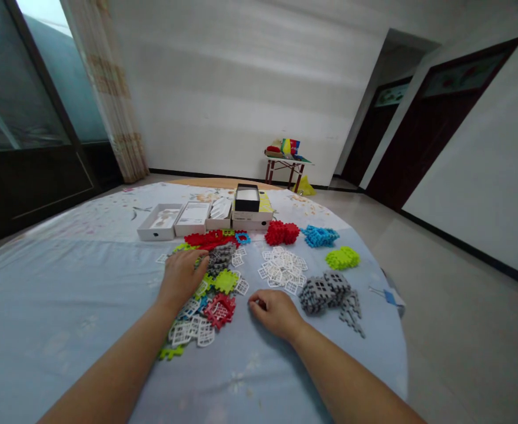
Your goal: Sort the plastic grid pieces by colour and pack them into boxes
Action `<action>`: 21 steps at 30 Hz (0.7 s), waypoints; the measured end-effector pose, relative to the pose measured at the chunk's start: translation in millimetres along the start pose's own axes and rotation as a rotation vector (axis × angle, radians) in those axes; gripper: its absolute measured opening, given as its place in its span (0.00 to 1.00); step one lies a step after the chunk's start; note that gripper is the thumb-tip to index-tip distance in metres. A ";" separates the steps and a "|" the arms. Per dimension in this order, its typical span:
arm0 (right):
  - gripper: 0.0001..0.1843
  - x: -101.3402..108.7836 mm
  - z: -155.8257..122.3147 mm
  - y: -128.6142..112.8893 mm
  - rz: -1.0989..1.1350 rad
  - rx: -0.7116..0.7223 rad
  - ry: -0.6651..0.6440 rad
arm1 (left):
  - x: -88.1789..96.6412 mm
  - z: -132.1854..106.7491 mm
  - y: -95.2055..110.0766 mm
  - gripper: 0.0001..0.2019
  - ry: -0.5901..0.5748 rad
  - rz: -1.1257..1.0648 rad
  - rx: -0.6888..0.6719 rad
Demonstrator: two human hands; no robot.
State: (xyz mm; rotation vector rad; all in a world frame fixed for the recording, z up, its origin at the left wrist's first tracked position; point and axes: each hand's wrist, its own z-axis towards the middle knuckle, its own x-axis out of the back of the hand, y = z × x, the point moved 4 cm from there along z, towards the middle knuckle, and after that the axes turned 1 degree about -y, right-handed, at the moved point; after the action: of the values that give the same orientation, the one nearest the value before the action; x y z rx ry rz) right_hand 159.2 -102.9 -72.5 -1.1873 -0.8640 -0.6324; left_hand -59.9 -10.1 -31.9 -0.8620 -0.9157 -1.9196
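My left hand reaches over the left side of a mixed pile of interlocking plastic building pieces. Its fingers are stretched out beside a clump of grey pieces, with the thumb apart; no held piece shows. Within this pile lie lime green pieces, a red square frame, white lattice pieces and long red pieces. My right hand rests on the cloth between the mixed pile and a heap of white lattice pieces. Its fingers are curled closed, and nothing shows in them.
Sorted heaps of red, blue, lime green and grey pieces lie to the right. Behind stand open white boxes and a black box. A blue cloth covers the round table.
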 end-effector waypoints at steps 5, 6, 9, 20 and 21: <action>0.13 2.2 0.8 -0.6 -0.007 0.042 -0.044 | -11.6 10.4 1.7 0.17 -0.260 0.166 0.073; 0.13 2.4 0.8 -0.2 -0.010 0.051 -0.053 | -11.5 11.5 1.6 0.16 -0.280 0.177 0.079; 0.13 3.3 1.3 1.1 -0.035 0.060 -0.079 | -6.6 12.3 3.8 0.15 -0.294 0.201 0.082; 0.15 6.4 -10.8 -26.3 -0.128 0.215 -0.177 | 20.2 4.7 28.0 0.22 -0.213 -0.337 0.267; 0.15 4.7 -14.0 -33.5 -0.148 0.257 -0.199 | 19.1 1.9 35.1 0.22 -0.234 -0.397 0.285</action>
State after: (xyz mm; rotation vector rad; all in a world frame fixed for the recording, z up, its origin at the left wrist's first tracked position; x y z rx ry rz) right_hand 138.0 -125.5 -52.9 -0.9699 -1.1733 -0.5092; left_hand -37.0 -29.7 -5.7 -0.7859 -1.5568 -1.9705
